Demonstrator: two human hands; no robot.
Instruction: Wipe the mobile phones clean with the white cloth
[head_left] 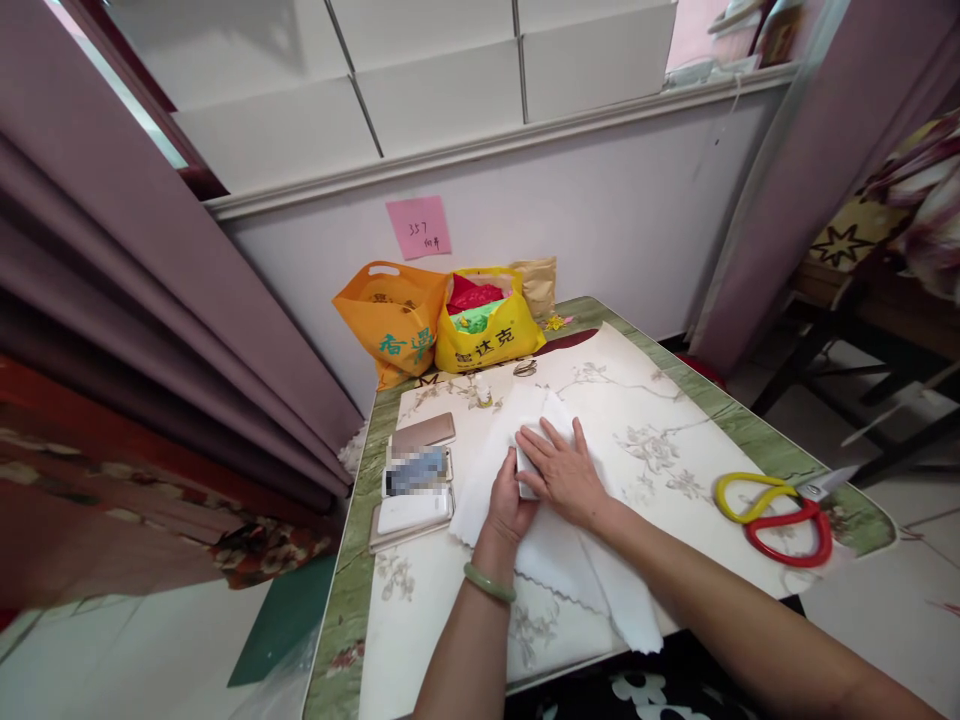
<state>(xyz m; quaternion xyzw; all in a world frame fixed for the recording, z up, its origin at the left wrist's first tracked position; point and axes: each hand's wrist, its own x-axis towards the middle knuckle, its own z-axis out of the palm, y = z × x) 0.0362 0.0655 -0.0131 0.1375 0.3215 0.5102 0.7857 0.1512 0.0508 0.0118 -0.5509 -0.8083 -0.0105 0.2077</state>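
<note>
A white cloth (559, 560) with a zigzag-cut edge lies on the patterned table cover, one corner hanging towards the front edge. My right hand (562, 472) rests palm down over its middle, fingers spread. Close against it on the left is my left hand (513, 502), thumb pointing up and its other fingers mostly hidden. It holds the edge of a small, pale flat object (528, 487), partly covered by my right hand; what it is cannot be made out. A green bangle circles my left wrist.
Several phones (415, 512) lie at the left. Large scissors (787, 515) with yellow and red handles lie at the right. An orange bag (390, 320), a yellow bag (491, 335) and a brown packet (536, 285) stand at the back, behind a small bottle (484, 390) and glasses (525, 368).
</note>
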